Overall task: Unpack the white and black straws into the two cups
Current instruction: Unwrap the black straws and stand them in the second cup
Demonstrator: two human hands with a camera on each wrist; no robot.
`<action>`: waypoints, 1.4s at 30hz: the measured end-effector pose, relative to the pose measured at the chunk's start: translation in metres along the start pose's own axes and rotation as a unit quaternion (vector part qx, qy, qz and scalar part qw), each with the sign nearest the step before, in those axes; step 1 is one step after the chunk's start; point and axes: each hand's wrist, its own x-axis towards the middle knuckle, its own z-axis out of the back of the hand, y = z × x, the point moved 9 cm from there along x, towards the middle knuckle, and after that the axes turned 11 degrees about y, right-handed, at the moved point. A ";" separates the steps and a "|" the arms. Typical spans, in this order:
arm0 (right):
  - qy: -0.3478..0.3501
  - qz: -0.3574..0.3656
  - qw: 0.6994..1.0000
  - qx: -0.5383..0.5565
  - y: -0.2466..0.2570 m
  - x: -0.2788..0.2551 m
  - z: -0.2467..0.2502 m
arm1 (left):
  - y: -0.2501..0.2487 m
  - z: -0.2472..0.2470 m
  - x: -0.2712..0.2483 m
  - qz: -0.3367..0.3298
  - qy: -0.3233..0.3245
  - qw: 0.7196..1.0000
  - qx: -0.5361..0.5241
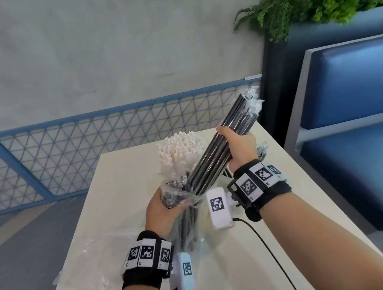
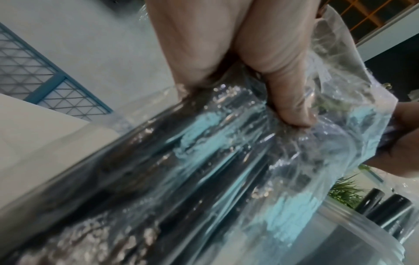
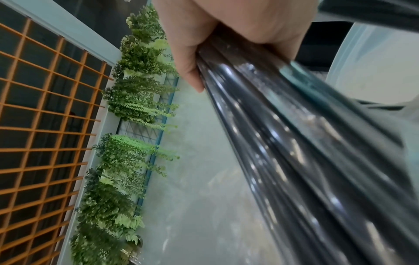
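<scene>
Right hand (image 1: 240, 146) is gripping the black straws (image 1: 213, 156) mid-bundle, fingers wrapped round; long axis is tilting up and away to the right; left hand (image 1: 162, 208), nearer the body, is pinching the plastic bag (image 1: 179, 194) at the bundle's lower end; white straws (image 1: 181, 146) are standing just behind.

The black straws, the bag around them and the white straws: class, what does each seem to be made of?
Black straws: probably glossy plastic; long bright highlights run along them.
Bag: thin clear plastic film; it crinkles and shows the straws through it.
White straws: matte white, paper or paper-wrapped; hard to tell.
</scene>
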 end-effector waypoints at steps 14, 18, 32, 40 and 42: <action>-0.096 0.213 0.972 -0.013 0.109 -0.006 0.019 | 0.002 0.011 -0.002 -0.002 -0.058 0.998 0.005; -0.085 0.251 0.948 -0.176 0.110 -0.012 0.009 | 0.001 0.013 -0.002 -0.005 -0.070 0.998 -0.001; -0.002 0.122 0.934 -0.337 0.009 0.006 0.027 | 0.003 0.014 -0.002 -0.016 -0.069 0.996 -0.055; 0.100 0.340 0.778 -0.519 0.043 -0.008 -0.025 | 0.012 0.012 0.002 -0.004 -0.070 0.996 -0.055; 0.115 0.315 0.755 -0.564 0.029 0.001 -0.027 | 0.013 0.012 0.002 -0.003 -0.069 0.996 -0.051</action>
